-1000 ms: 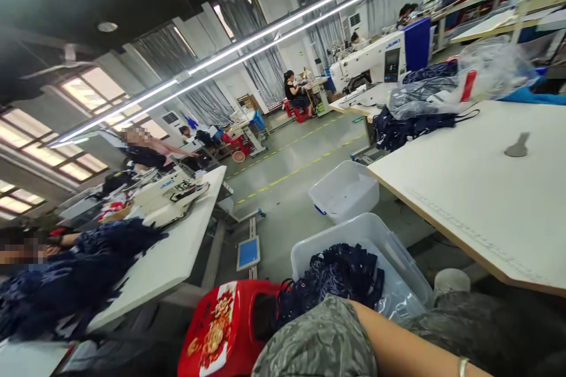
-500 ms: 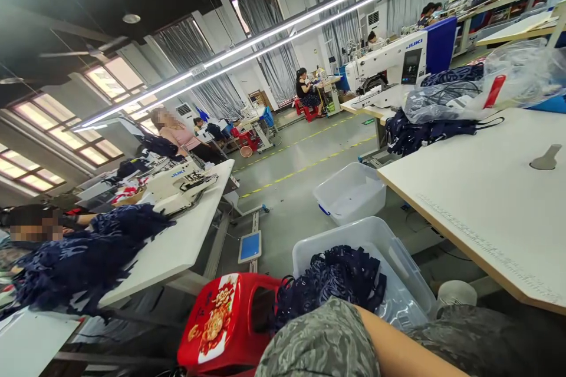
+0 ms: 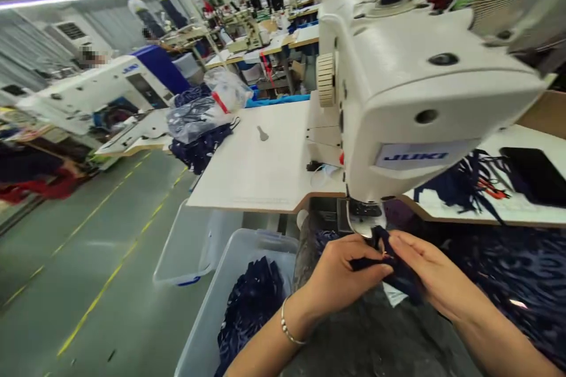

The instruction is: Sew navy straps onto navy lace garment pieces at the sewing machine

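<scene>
We hold a piece of dark cloth (image 3: 409, 283) in both hands, just below the head of the white machine (image 3: 407, 82). Our left hand (image 3: 349, 271) pinches its left side between thumb and fingers, and our right hand (image 3: 435, 271) grips the other side, thumb on top (a beaded bracelet (image 3: 285, 324) circles our left wrist). The cloth's upper end seems to touch the machine's shiny metal part (image 3: 367, 222), though our fingers crowd the view there. To the left of our hands, a clear tub (image 3: 198, 321) holds a heap of dark strips (image 3: 254, 306), with another tub (image 3: 177, 247) just beyond it. On the white table (image 3: 260, 171) lie a small grey piece (image 3: 263, 134) and, at its far left corner, a clear bag (image 3: 230, 91) beside dark straps (image 3: 201, 150). To the right of the machine, a black phone (image 3: 535, 174) lies near more navy strips (image 3: 455, 185) and something orange (image 3: 493, 188). A large dark pile (image 3: 526, 277) sits beyond our right forearm.
</scene>
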Demonstrator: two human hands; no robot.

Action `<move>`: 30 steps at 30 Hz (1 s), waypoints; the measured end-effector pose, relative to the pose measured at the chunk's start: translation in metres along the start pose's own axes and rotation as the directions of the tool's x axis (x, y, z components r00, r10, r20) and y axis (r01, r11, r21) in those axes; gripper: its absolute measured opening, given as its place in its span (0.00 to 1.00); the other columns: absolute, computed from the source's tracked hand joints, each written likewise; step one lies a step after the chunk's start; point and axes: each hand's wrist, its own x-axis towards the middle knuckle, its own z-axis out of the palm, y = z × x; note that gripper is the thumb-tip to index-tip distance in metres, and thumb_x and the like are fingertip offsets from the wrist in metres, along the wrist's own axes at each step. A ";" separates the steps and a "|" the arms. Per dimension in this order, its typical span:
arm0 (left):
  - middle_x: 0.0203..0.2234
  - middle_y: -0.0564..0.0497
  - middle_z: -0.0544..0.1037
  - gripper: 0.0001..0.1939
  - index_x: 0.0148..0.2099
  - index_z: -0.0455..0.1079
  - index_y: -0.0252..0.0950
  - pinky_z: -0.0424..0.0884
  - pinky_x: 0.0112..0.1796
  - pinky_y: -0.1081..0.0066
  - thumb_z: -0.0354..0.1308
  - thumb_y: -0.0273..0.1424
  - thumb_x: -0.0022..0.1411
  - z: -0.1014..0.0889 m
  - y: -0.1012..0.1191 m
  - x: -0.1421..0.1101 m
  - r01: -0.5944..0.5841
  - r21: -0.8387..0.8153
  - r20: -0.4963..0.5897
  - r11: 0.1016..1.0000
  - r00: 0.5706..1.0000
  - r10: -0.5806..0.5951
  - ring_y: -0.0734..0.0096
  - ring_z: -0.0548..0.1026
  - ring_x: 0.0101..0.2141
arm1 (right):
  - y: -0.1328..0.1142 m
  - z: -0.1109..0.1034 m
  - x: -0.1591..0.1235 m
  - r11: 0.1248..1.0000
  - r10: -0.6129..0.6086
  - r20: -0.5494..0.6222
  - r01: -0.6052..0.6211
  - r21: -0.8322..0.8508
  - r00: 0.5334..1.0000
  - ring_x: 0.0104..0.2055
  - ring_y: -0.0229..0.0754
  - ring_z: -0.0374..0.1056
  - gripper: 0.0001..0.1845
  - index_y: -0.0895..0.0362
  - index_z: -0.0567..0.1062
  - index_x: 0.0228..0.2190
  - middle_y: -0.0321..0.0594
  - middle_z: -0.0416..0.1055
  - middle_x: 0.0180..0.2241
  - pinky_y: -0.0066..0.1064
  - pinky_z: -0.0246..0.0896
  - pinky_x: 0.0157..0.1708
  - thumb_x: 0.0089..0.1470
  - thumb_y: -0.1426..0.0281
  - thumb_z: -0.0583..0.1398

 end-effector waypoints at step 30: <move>0.30 0.49 0.77 0.09 0.46 0.72 0.34 0.72 0.32 0.70 0.51 0.26 0.69 0.019 -0.001 -0.008 -0.346 0.724 -0.017 0.597 0.856 0.517 0.71 0.73 0.29 | 0.020 0.002 -0.008 0.875 -0.485 -0.139 0.480 -0.068 0.863 0.35 0.42 0.70 0.11 0.46 0.77 0.31 0.35 0.74 0.32 0.33 0.69 0.35 0.55 0.77 0.63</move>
